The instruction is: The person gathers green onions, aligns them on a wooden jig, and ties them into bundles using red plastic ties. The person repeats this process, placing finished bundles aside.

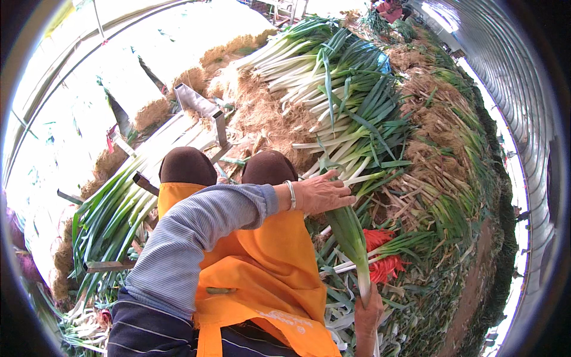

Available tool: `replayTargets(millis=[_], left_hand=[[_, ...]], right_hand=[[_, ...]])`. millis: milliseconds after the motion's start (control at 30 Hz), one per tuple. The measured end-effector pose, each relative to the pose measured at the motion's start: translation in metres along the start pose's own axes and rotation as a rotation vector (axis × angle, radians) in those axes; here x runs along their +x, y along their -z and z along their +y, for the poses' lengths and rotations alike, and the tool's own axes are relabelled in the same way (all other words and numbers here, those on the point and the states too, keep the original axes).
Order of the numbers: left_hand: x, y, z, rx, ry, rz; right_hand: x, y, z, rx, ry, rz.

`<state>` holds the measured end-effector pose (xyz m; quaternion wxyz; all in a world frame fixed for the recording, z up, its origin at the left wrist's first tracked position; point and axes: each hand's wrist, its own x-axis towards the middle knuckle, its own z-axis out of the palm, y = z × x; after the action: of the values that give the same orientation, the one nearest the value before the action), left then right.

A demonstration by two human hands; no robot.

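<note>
A large green onion or leek [350, 234] lies slantwise beside the orange apron. My right hand [369, 308] is closed around its white stem at the lower right. My left hand [319, 194], with a metal bangle at the wrist, reaches across my body and lies over the green leaves; its fingers are stretched, and the underside of the palm is hidden. Several thin white-stemmed stalks [352, 266] lie beside the leek, near a bundle of red ties [386, 263]. A heap of long green onions [330, 89] spreads out ahead of my knees.
On the left, a metal frame [196, 100] holds a bundle of green onions [116, 192]. Rooty bundles [428, 93] line the right side, with loose leaves [415, 308] on the ground. White-covered stacks [76, 116] stand at the left. Another person [390, 10] is at the top.
</note>
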<state>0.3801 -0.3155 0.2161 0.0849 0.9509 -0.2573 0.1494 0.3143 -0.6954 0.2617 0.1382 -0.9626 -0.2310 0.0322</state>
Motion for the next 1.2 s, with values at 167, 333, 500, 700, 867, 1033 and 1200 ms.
replayTargets(millis=[167,333,500,700,867,1033,1200], left_hand=[[-0.003,-0.007,-0.003,0.031,-0.064,0.016],[0.001,-0.006,-0.006,0.116,-0.151,-0.038],[0.011,-0.005,0.0,0.221,-0.17,0.153],[0.018,-0.025,0.003,0.474,0.024,0.083],[0.015,-0.003,-0.066,0.596,0.601,-0.165],[0.017,0.08,-0.137,0.577,0.946,0.287],[0.173,0.137,0.008,-0.064,0.259,0.907]], right_hand=[[-0.001,0.0,0.006,0.067,0.005,-0.019],[-0.001,-0.002,0.01,0.14,0.008,-0.055],[0.0,-0.006,0.008,0.223,-0.03,-0.117],[0.008,-0.014,-0.009,0.241,-0.074,-0.164],[-0.001,-0.022,-0.005,0.205,-0.054,-0.14],[-0.018,-0.042,0.021,0.283,-0.142,-0.181],[0.001,-0.065,0.021,0.233,-0.125,-0.122]])
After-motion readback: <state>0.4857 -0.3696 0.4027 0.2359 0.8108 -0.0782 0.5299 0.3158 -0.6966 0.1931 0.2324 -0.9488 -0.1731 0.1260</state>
